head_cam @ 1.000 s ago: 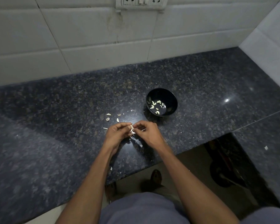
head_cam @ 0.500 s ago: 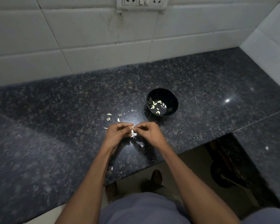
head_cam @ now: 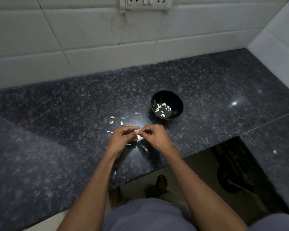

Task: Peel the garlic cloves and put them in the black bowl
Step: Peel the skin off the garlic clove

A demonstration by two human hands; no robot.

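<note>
We still pinch the garlic clove (head_cam: 137,130) between our left hand (head_cam: 122,138) and right hand (head_cam: 154,136), both grips closed on it, low over the table (head_cam: 57,130). The black bowl (head_cam: 166,105) sits unmoved at 1 o'clock, peeled cloves (head_cam: 161,108) inside.

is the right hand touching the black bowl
Apart. In the head view, bare countertop shows between the right hand and the black bowl.

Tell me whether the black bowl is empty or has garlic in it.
Not empty. The bowl stands upright on the counter with several pale peeled cloves scattered across its bottom, far from full.
</note>
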